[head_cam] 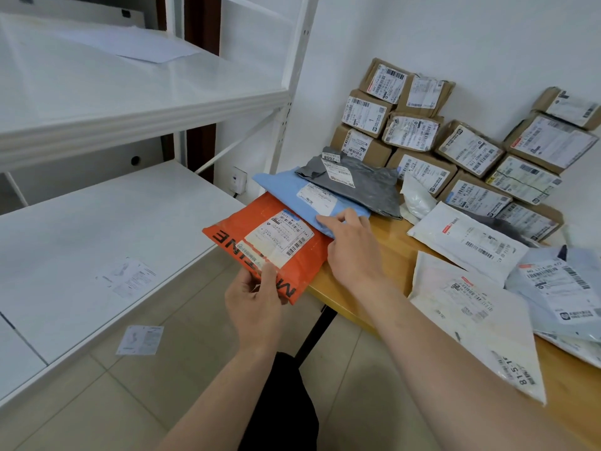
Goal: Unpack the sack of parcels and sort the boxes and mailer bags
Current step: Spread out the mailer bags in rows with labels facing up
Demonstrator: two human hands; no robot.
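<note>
Head view: left hand (255, 297) pinches near edge of orange mailer (266, 245).

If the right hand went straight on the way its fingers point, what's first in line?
The blue mailer bag: the right hand rests its fingers on it, pointing along it over its shipping label. Past the bag's far corner, probably the wall socket, though depth is unclear.

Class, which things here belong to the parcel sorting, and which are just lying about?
Job: orange mailer, blue mailer, grey mailer, white mailers, cardboard boxes, left hand, right hand.
Lying about: shelf paper, floor slip, wall socket.
</note>
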